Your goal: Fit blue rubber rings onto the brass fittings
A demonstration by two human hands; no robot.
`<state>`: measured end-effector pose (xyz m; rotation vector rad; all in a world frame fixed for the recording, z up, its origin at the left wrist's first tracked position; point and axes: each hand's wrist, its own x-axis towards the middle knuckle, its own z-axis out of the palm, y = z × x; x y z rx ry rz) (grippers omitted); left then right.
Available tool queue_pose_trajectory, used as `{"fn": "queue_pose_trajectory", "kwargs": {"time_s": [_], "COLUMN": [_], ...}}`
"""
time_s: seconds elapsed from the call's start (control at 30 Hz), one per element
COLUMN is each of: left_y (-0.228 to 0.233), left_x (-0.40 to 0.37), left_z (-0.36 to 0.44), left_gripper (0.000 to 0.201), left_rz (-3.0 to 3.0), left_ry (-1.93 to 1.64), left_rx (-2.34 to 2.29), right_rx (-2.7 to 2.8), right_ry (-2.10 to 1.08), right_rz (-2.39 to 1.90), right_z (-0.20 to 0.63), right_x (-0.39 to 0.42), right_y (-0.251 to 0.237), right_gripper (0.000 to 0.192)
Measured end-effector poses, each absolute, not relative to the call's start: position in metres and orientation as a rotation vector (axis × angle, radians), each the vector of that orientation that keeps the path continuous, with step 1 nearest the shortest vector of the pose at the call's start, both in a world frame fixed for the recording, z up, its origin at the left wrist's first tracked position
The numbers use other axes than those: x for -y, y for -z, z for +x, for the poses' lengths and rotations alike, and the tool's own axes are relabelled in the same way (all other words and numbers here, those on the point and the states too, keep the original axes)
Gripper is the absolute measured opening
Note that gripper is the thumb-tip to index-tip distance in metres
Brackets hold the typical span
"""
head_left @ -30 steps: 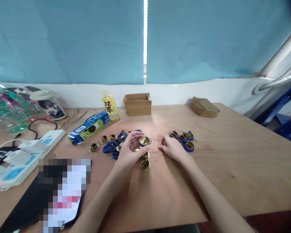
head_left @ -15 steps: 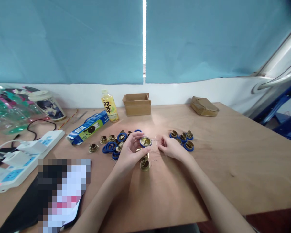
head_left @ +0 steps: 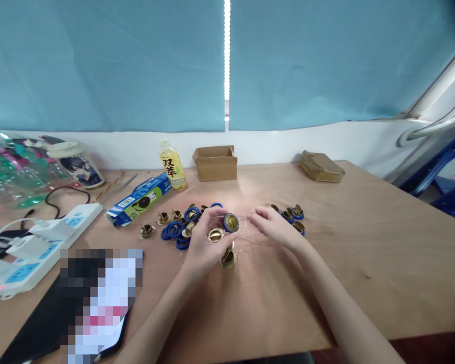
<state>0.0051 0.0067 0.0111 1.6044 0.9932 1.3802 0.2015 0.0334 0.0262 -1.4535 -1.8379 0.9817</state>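
Blue-ringed cup has tilted steeper, mouth facing the viewer.
Left hand clamps it; right hand apart, its hold unclear.

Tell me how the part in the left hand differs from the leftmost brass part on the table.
The held part has a blue ring around it; the leftmost part shows none. The held part is tilted in the left hand, while the leftmost part rests on the table, untouched. Both are round and brass-coloured.
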Motion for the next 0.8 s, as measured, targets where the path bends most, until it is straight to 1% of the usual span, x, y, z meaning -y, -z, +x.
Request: {"fn": "queue_pose_trajectory", "kwargs": {"time_s": [0.13,0.23,0.43,0.8], "left_y": [-0.008,-0.006,-0.004,-0.007], "left_x": [-0.006,-0.007,-0.007,-0.004], "left_z": [0.005,0.004,0.006,0.007], "left_gripper": [0.045,0.045,0.045,0.044], "left_rz": [1.698,1.731,1.736,1.730], "left_ry": [-1.392,-1.374,-1.355,-1.356], "left_rx": [-1.007,-1.002,-0.957,-0.962], "right_rx": [1.362,1.199,1.088,0.997], "right_ry": [-1.572,-1.754,-1.831,-1.874], "right_rz": [-0.963,-0.771,-0.702,-0.810], "right_z": [0.194,0.188,0.186,0.189], "right_x": [-0.028,-0.027,-0.029,-0.029], "right_y": [-0.033,-0.029,-0.021,-0.021], "right_gripper": [0.029,0.026,0.026,0.027]}}
